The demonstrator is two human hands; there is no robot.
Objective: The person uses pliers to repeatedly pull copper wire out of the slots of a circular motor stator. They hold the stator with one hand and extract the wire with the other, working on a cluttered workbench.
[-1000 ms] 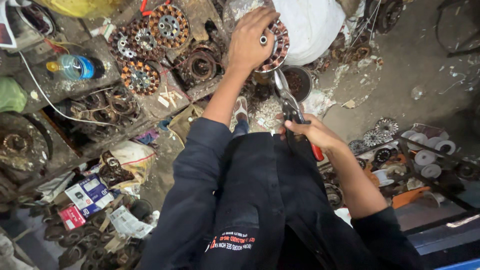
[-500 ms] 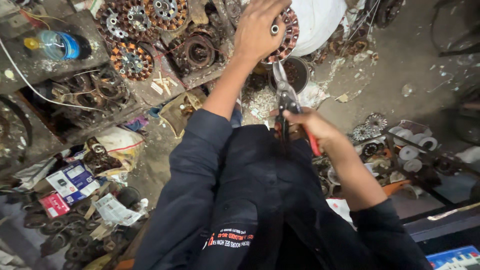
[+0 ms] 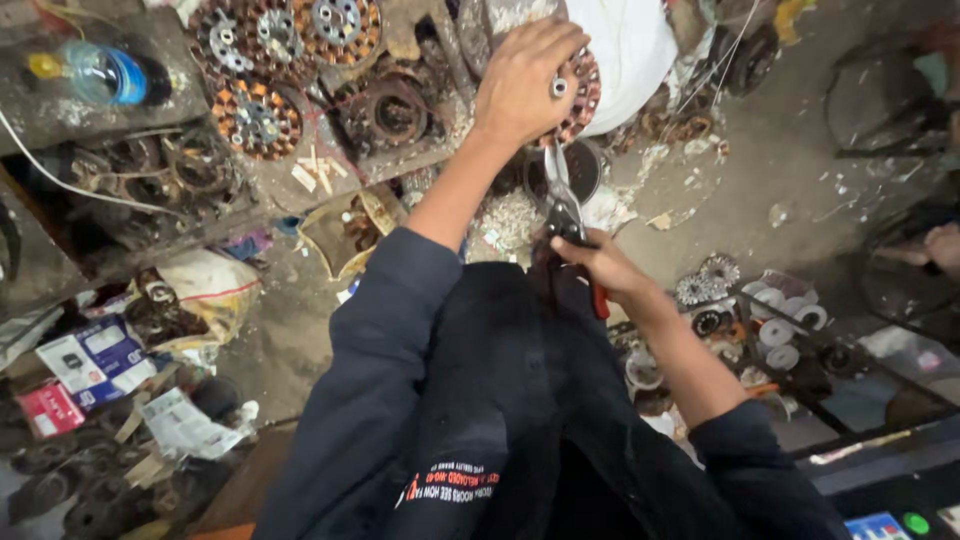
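**Snips at a copper-wound stator**

The left hand (image 3: 520,85) reaches far out and closes over a round motor stator (image 3: 578,92) with copper windings, pinning it flat so it seems unlikely to turn under the tool. The right hand (image 3: 598,265), nearer the body, is wrapped tight around the red handles of a pair of metal snips (image 3: 562,210). Their blades point up toward the near edge of the stator, just below the left hand, likely so the cut meets the windings while the piece is held.

To the far left, more wound stators (image 3: 262,118) lie on a grimy table (image 3: 60,115), beside a plastic bottle (image 3: 100,72) with a yellow cap. A white sack (image 3: 630,45) sits right behind the held stator. On the dusty floor (image 3: 780,170) a dark pot (image 3: 582,170) stands under the snips, small white discs (image 3: 780,330) lie to the right, and cardboard boxes (image 3: 95,355) to the near left. Loose scrap crowds the working spot closely.
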